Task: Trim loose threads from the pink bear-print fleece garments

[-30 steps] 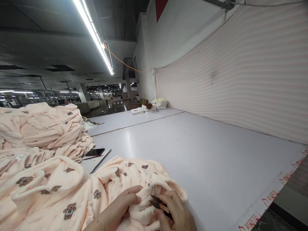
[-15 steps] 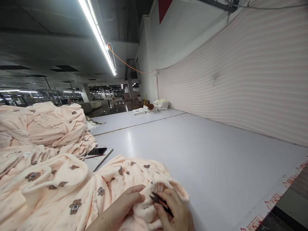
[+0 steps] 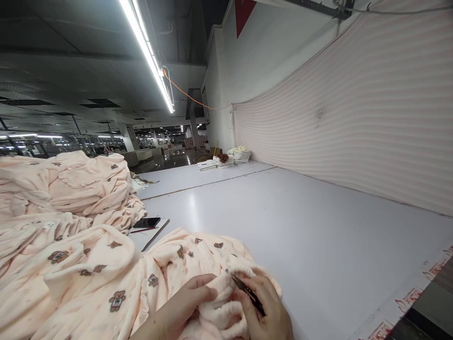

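Note:
A peach fleece garment [image 3: 166,269] printed with brown bears lies bunched on the near part of the table. My left hand [image 3: 191,300] is closed on a fold of it, thumb on top, near the rolled edge. Black thread snips [image 3: 249,293] sit in my right hand [image 3: 271,309], their pointed blades aimed up and left at the fleece edge. The tips are beside the cloth; whether they touch it I cannot tell. The lower fingers of both hands are partly hidden by fabric.
A tall heap of the same peach fleece [image 3: 71,184] stands at the left. Beside it a black phone [image 3: 146,223] rests on a clipboard [image 3: 155,233]. White stacked pieces [image 3: 239,155] lie at the far end of the pale table [image 3: 283,217]. A striped cloth [image 3: 339,108] hangs along the right.
The snips have turned to point more steeply upward and moved slightly right with my right hand. My left hand keeps its hold on the fleece. The whole view has shifted a little.

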